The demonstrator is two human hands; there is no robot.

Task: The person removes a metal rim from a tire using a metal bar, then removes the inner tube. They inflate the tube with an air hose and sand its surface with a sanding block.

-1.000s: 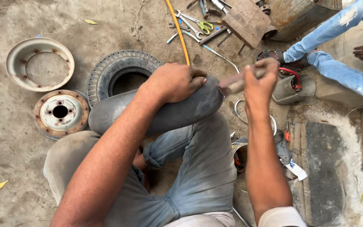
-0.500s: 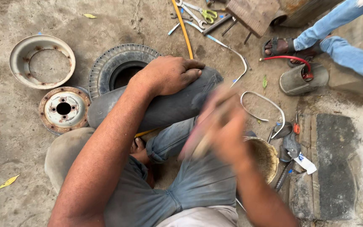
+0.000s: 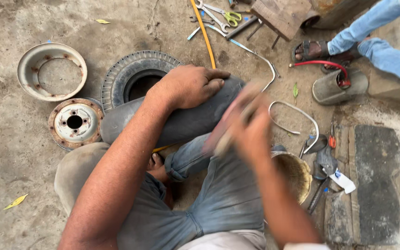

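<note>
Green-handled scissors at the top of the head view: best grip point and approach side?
Judging by pose: the scissors lie flat on the ground among wrenches. Take the green handle loops, coming from above on the right, where fingers can enter; the blade end sits tangled with the wrenches.

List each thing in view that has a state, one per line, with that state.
Inner tube: off the tyre, lying across the person's knee.
Left hand: palm down, pressing on the inner tube.
Right hand: blurred; grip cannot be told.
Tyre: flat on the ground, no rim in it.
Rusty rim half: lying flat, apart.
Grey rim half: lying flat, hollow side up.
Scissors: closed.
</note>
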